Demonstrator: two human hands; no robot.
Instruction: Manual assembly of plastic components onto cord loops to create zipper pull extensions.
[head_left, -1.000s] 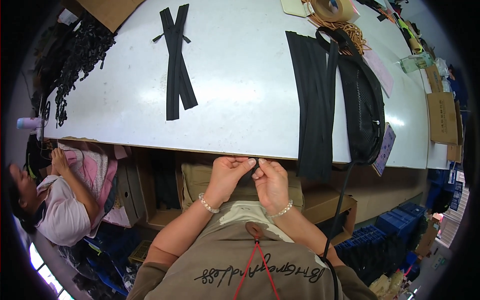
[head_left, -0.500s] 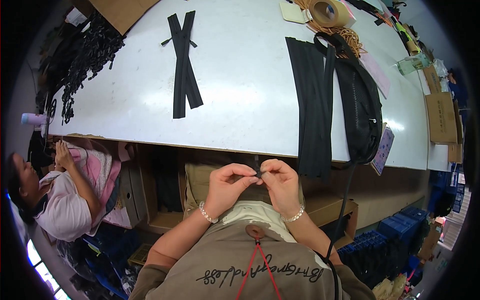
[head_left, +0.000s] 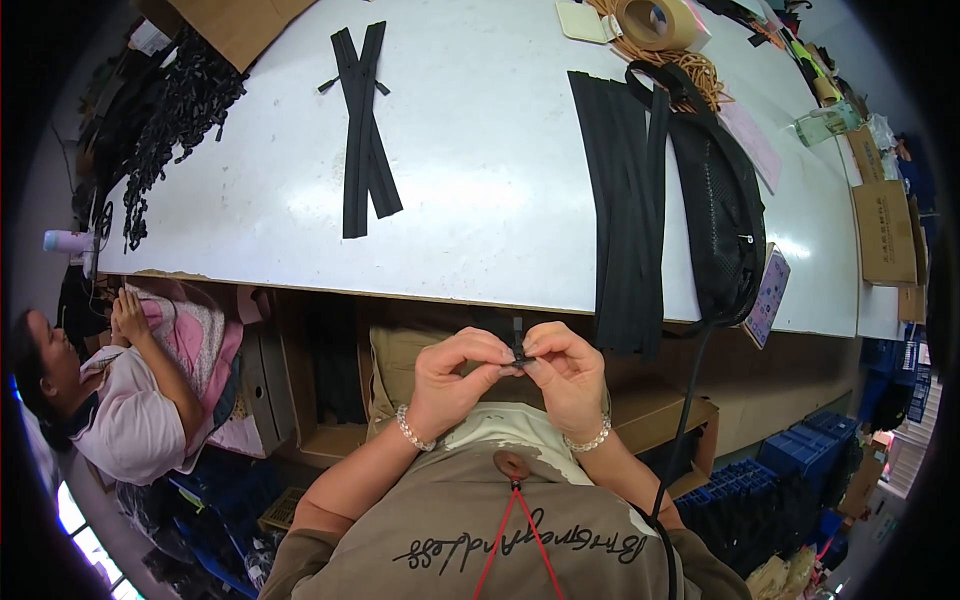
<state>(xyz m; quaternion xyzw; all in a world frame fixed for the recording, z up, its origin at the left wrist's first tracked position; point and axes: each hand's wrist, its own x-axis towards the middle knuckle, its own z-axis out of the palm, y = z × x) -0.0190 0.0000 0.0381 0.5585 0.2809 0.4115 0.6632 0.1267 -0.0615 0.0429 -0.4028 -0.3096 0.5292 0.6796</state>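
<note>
Just past the table's front edge, my left hand (head_left: 458, 372) and my right hand (head_left: 566, 374) meet in front of my chest. Thumb and fingers of each are pinched on a small black piece (head_left: 518, 338), a narrow part of which sticks up between them; its exact kind is too small to make out. Two black zippers (head_left: 356, 160) lie crossed on the white table (head_left: 480, 170), their pulls pointing outward. To the right, a stack of long black zipper strips (head_left: 622, 200) hangs over the front edge, beside a black bag (head_left: 708, 190).
At far left lies a heap of black cord pulls (head_left: 190, 95) by a cardboard piece (head_left: 240, 25). Back right hold a tape roll (head_left: 650, 22), tan cord (head_left: 700, 75) and glass jar (head_left: 825, 127). A black cable (head_left: 682, 430) runs down right. Another person (head_left: 130, 400) sits left.
My fingers have shifted slightly on the small black piece, and my right hand has moved a little right and down. More of the piece's upright part shows.
</note>
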